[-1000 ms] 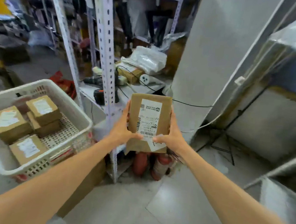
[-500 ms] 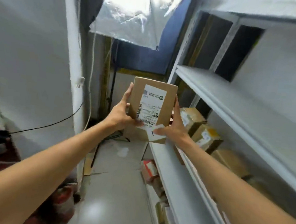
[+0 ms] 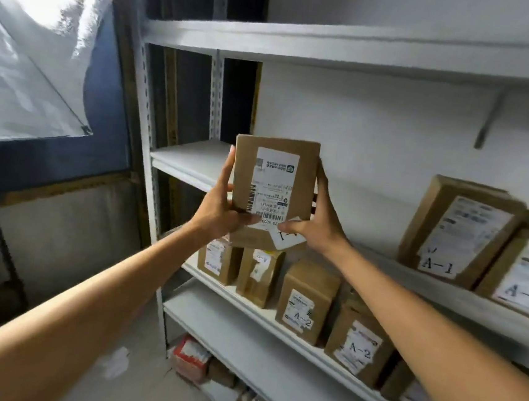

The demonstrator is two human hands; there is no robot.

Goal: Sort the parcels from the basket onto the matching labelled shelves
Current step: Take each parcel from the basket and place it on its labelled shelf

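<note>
Fingers of the left hand [image 3: 220, 210] and right hand [image 3: 317, 225] curl round the sides of an upright brown cardboard parcel [image 3: 305, 178] with a white label [image 3: 274, 185], held before the shelf [image 3: 193, 158] of A-1 boxes [image 3: 457, 232]; thumbs hide its lower edge, print too blurred to read

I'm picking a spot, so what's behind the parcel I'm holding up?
Visible behind the parcel: the white shelf that carries the A-1 parcels farther right, and the wall above. The shelf stretch directly behind the parcel is covered.
</note>
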